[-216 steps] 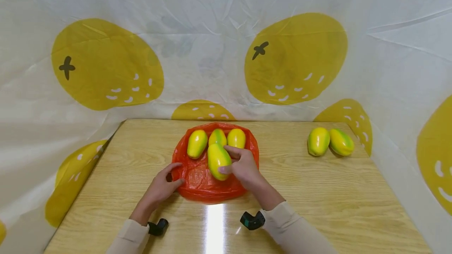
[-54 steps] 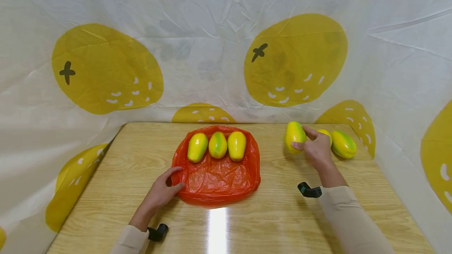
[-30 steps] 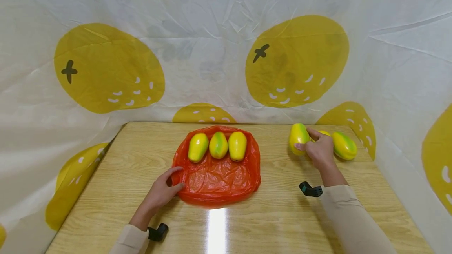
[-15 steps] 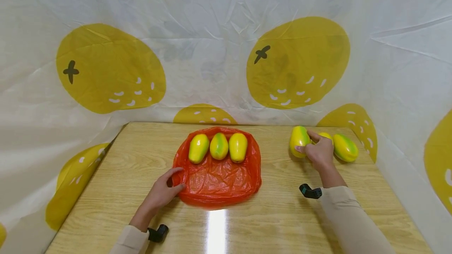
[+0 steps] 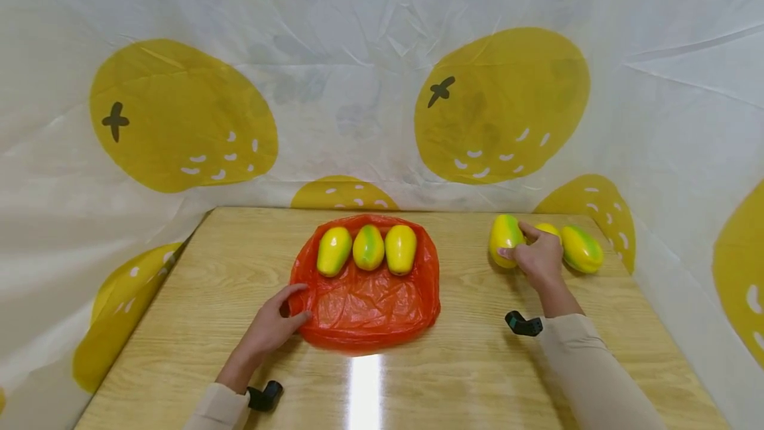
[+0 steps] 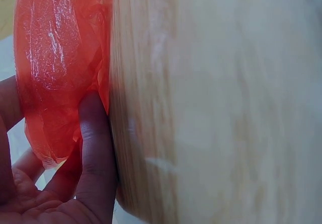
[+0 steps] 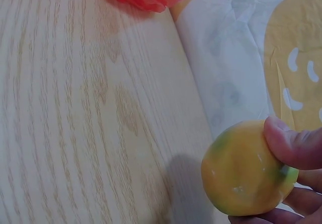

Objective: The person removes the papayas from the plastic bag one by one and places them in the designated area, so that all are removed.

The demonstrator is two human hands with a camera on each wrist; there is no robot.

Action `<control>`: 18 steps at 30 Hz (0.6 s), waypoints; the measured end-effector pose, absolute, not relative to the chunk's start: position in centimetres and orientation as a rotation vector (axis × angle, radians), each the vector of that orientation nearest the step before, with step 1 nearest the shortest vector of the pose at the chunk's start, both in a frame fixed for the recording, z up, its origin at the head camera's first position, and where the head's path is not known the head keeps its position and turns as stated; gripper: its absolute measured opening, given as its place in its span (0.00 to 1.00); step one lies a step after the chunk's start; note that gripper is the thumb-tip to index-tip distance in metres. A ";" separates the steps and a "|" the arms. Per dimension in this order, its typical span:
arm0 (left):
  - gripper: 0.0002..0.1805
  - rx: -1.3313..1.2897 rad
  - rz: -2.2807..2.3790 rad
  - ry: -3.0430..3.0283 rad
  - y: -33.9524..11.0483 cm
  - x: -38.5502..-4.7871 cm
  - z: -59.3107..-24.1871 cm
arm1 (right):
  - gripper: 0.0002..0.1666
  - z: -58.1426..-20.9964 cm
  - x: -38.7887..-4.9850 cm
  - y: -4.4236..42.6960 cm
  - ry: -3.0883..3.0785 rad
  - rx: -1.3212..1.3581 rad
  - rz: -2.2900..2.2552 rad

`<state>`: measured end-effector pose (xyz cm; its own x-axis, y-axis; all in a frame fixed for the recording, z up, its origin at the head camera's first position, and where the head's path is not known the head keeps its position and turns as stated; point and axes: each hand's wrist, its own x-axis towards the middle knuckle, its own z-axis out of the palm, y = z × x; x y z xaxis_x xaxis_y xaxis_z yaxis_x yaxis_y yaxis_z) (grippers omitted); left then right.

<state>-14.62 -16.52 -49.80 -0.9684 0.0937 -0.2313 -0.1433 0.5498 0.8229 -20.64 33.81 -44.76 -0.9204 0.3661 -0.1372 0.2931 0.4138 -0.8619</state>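
Observation:
In the head view, three yellow-green papayas lie in a row at the back of a red plastic bag (image 5: 370,304): a left one (image 5: 334,251), a middle one (image 5: 368,247) and a right one (image 5: 400,249). My left hand (image 5: 276,320) holds the bag's left edge, thumb in front and fingers behind in the left wrist view. At the right, my right hand (image 5: 540,257) grips another papaya (image 5: 504,239) between thumb and fingers. Whether that papaya touches the table cannot be told. Close beside it lie two more papayas, one (image 5: 548,227) mostly hidden by the hand, the other (image 5: 581,249) in plain sight.
All of this is on a light wooden table (image 5: 465,363). A white cloth (image 5: 346,105) printed with large yellow fruits hangs behind and along both sides. Black wrist cameras sit on the left wrist (image 5: 264,395) and the right wrist (image 5: 524,324).
Seven seconds ago the right hand held a papaya over the bag; it has since carried a papaya to the right, beside the other two. Lately it lowered slightly. The left hand stays put.

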 end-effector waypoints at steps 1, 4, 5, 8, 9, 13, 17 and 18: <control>0.30 -0.041 1.382 2.539 -16.5 -14.6 -49.7 | 0.52 -44.8 -20.7 33.9 -2.580 -0.603 1.546; 0.30 -0.046 1.380 2.541 -16.4 -14.6 -49.8 | 0.51 -44.8 -20.7 33.9 -2.594 -0.597 1.524; 0.30 -0.050 1.382 2.541 -16.4 -14.6 -49.8 | 0.51 -44.9 -20.8 33.9 -2.596 -0.597 1.517; 0.30 -0.054 1.390 2.541 -16.5 -14.7 -49.9 | 0.50 -44.9 -20.8 33.9 -2.598 -0.596 1.506; 0.30 -0.051 1.393 2.543 -16.5 -14.7 -49.9 | 0.50 -44.9 -20.8 33.9 -2.598 -0.594 1.507; 0.30 -0.046 1.396 2.548 -16.4 -14.7 -49.9 | 0.51 -45.0 -20.9 33.9 -2.604 -0.583 1.495; 0.30 -0.046 1.389 2.554 -16.4 -14.6 -49.9 | 0.51 -45.1 -21.0 33.9 -2.631 -0.573 1.452; 0.30 -0.049 1.390 2.553 -16.4 -14.6 -49.9 | 0.51 -45.1 -21.0 33.8 -2.640 -0.570 1.438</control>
<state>-14.63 -16.41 -49.87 -0.9722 0.0817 -0.2196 -0.1401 0.5486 0.8243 -21.00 33.80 -45.05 -0.9273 0.3595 -0.1043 0.2826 0.4894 -0.8250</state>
